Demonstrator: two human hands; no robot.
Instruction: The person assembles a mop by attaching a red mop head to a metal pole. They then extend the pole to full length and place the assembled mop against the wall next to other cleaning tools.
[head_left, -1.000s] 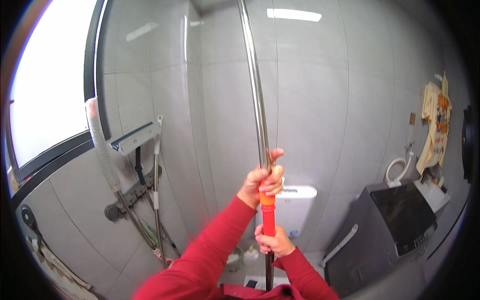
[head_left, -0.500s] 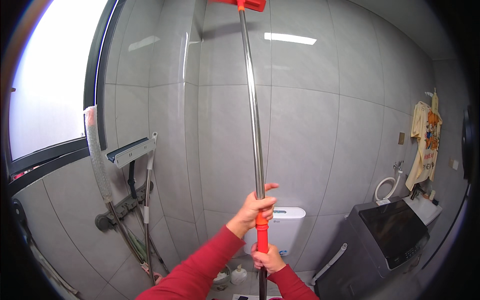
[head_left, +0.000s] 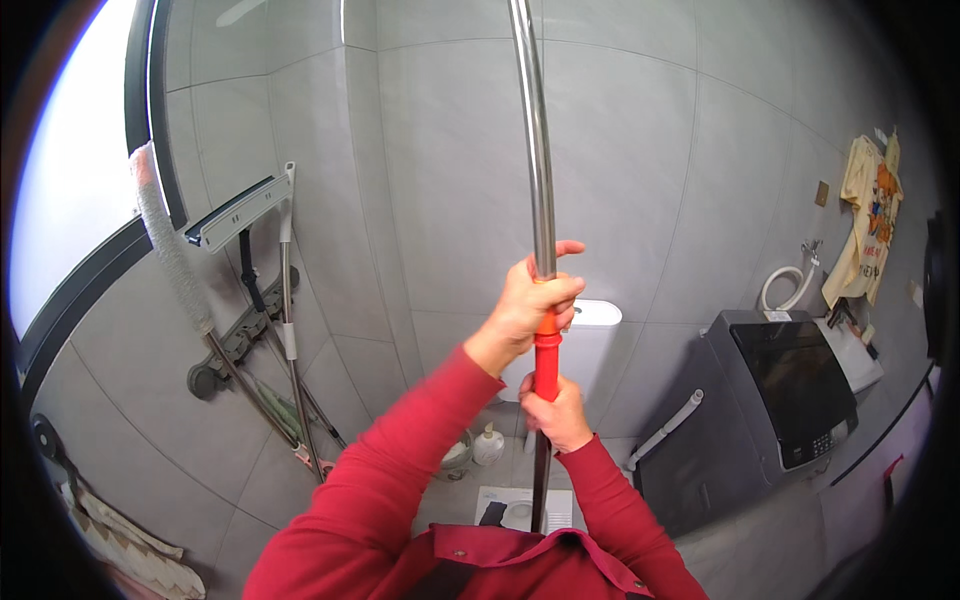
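A long metal telescopic pole [head_left: 537,150] stands nearly upright in front of me, running out of the top of the view, so its upper end is hidden. My left hand [head_left: 522,305] is wrapped round the metal just above and over the top of the orange-red collar [head_left: 546,370], with one finger sticking out to the right. Below it, my right hand [head_left: 562,415] is closed round the pole at the collar's lower end. The darker lower section of the pole passes down in front of my chest. Behind my hands is a white cistern [head_left: 598,335].
At left, a fluffy duster [head_left: 170,240], a flat mop [head_left: 240,215] and other poles hang on a wall rack [head_left: 240,340] beside a window [head_left: 75,150]. A dark washing machine [head_left: 740,400] and a hanging cloth [head_left: 865,220] are at right. A white pump bottle [head_left: 488,445] stands low down.
The view has tilted downward. The pole's flat red head has left the picture at the top, and my chest now shows. Both hands still grip the pole at the same places.
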